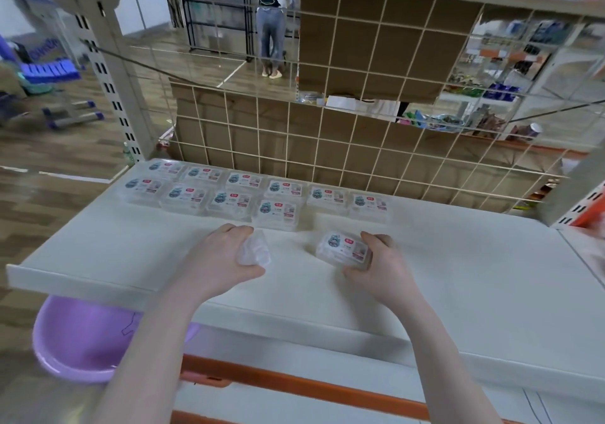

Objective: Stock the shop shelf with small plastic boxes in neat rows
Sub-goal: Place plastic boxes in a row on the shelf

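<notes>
— Where are the boxes?

— Ten labelled boxes (229, 191) lie flat in two rows at the back of the white shelf (458, 276), close to the wire grid (327, 148). The front row has four, starting at the left edge; the back row has six and runs further right.

— And the hands?

— The right hand (381, 261) has its fingers curled round a labelled box (343, 248), which sits on the shelf, apart from the rows. The left hand (226, 253) grips a clear box (253, 248) turned so no label shows, just in front of the front row's right end.

— How much room is there?

— The shelf is bare from the rows forward to its front edge, and bare to the right of the last box as far as the upright (586, 175). Below the front left corner sits a purple basin (78, 338). An orange rail (294, 384) runs under the shelf.
</notes>
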### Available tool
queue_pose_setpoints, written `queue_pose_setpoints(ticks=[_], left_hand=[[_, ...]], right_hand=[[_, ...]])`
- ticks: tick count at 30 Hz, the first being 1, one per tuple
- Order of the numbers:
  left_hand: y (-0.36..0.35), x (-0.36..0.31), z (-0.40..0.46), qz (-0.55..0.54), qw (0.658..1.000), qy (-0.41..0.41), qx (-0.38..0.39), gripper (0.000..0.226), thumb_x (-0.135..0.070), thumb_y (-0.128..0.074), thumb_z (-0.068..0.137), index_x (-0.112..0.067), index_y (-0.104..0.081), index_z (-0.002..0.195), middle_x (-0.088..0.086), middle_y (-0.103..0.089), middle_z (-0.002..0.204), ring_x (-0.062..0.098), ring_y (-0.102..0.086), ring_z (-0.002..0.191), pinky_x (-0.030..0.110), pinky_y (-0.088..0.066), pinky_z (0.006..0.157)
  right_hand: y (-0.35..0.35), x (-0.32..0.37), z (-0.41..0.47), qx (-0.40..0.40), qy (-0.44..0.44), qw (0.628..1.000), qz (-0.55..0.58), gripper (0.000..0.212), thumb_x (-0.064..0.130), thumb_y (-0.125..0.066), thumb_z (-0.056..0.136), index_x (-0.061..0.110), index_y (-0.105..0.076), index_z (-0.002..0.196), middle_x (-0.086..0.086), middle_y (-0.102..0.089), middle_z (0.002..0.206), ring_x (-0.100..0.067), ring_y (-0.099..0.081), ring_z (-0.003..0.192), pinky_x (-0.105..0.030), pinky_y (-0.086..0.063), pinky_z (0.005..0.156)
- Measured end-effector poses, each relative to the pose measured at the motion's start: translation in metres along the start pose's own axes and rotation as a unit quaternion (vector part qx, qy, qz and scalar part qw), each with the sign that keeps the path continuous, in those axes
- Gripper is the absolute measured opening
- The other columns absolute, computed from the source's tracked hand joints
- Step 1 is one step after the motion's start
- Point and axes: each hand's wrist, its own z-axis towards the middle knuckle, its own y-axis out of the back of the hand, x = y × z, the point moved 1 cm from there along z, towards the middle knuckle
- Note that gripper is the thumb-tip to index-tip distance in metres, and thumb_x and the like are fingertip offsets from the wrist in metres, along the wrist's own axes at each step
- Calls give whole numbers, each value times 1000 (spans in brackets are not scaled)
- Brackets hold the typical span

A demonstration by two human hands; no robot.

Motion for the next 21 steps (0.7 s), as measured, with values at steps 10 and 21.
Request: queue_pose_setpoints(ticks=[10,21], left_hand=[[-4,-1,-3,4,1000,8,1,74,-41,-74,73,-20,-43,137,-1,-47,131,19,-45,120,26,-35,93],[-4,3,0,13,1000,2,7,75,-43,-72,74,-21,-40,139,-3,-45,134,18,-44,122,26,-35,97]], right_hand=[[0,18,32,-4,49,990,-134,51,22,-64,78,15,-53,127,-6,-50,126,-25,-44,114,-30,-42,88],[-17,38,54,-21,54,990,-131,47,13,-56,83,15,-51,129,-2,-47,131,-23,-46,117,-28,-43,87]])
